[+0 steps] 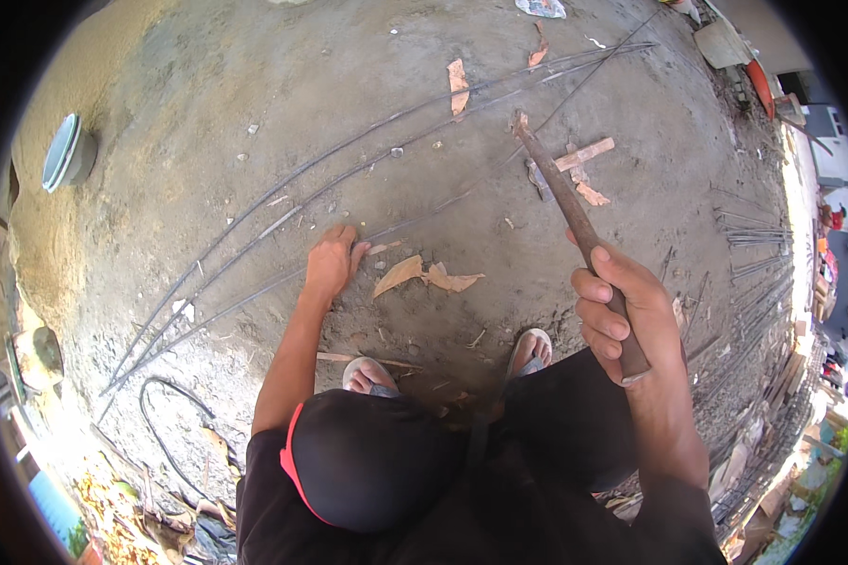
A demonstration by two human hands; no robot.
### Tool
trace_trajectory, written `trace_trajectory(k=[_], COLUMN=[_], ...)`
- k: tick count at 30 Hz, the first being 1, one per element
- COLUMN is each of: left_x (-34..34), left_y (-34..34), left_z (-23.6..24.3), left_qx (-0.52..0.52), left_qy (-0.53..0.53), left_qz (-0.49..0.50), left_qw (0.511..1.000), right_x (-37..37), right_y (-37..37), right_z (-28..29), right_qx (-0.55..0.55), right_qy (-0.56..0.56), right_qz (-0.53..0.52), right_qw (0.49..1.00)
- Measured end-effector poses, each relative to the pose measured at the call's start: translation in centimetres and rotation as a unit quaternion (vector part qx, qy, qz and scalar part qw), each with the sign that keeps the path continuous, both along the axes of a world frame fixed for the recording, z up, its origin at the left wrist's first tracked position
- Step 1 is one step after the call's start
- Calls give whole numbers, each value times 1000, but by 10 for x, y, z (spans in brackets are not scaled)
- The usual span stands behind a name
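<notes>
On the bare ground (pixel 188 188) lie long dark rods, the nearest rod (pixel 273 287) running to the left hand; apparently loose, it could roll or spring aside if pressed at that one spot; the rusty metal bar (pixel 567 200) slants upward above the ground at right, and, with its grip so near one end, might twist or strike off line. The right hand (pixel 631 301) is wrapped around that bar; the left hand (pixel 333 261) curls down at the rod, pinching or merely resting I cannot tell, its fingers exposed to a stray blow.
</notes>
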State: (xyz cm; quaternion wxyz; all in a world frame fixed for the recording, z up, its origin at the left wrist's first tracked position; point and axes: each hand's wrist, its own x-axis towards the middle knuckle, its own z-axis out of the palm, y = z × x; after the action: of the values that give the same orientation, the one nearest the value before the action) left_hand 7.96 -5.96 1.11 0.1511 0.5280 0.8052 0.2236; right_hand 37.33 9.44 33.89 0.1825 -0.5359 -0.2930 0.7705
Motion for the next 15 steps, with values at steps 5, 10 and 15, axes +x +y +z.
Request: trace_trajectory(k=[5,10,15], left_x=[18,-20,-54], left_y=[6,43,86], left_z=[117,180,137], left_qx=[-10,-8,-84], left_qy=[-122,-192,-182], left_qz=[-30,18,8], left_qw=[992,981,980], right_x=[4,-3,7], right_y=[5,32,46], right_z=[9,12,9], right_qx=[72,229,255], right_qy=[85,78,16], right_qz=[6,-8,-65], right_qw=[994,970,965])
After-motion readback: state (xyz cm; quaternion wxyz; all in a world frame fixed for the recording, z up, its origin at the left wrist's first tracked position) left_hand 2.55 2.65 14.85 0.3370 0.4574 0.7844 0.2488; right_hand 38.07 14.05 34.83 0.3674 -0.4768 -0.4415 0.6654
